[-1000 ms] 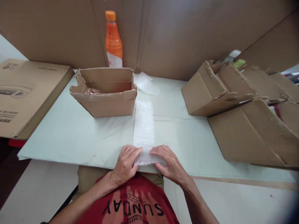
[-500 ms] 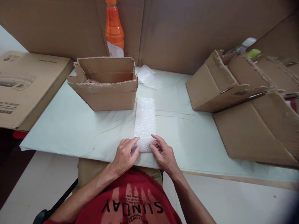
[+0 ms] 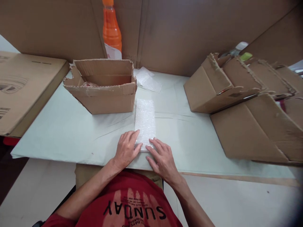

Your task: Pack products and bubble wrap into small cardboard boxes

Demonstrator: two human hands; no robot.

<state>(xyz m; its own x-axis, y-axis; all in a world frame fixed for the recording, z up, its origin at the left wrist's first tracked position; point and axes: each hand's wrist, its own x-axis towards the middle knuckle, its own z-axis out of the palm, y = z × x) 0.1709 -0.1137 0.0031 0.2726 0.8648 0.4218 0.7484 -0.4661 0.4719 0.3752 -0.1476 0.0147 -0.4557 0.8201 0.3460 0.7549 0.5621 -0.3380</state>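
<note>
A narrow strip of bubble wrap point(image 3: 145, 121) lies lengthwise on the pale-covered table point(image 3: 184, 145), its near end close to the front edge. My left hand point(image 3: 127, 146) rests at its left side, thumb and fingers apart, fingertips touching the wrap. At the near right corner is my right hand point(image 3: 161, 157), its fingers spread and the tips on the wrap's edge. Neither hand has closed round it. Whether anything lies inside the wrap, I cannot tell.
An open cardboard box point(image 3: 111, 99) stands behind on the left, with loose bubble wrap point(image 3: 148, 80) beside it. Behind that is an orange bottle point(image 3: 112, 30). Cut-open boxes point(image 3: 246, 126) crowd the right. A flat carton point(image 3: 30, 91) lies far left.
My right hand has loosened from the wrap's near end and drawn slightly back, its fingers spreading. My left hand has slid a little forward along the left side. The view has shifted slightly.
</note>
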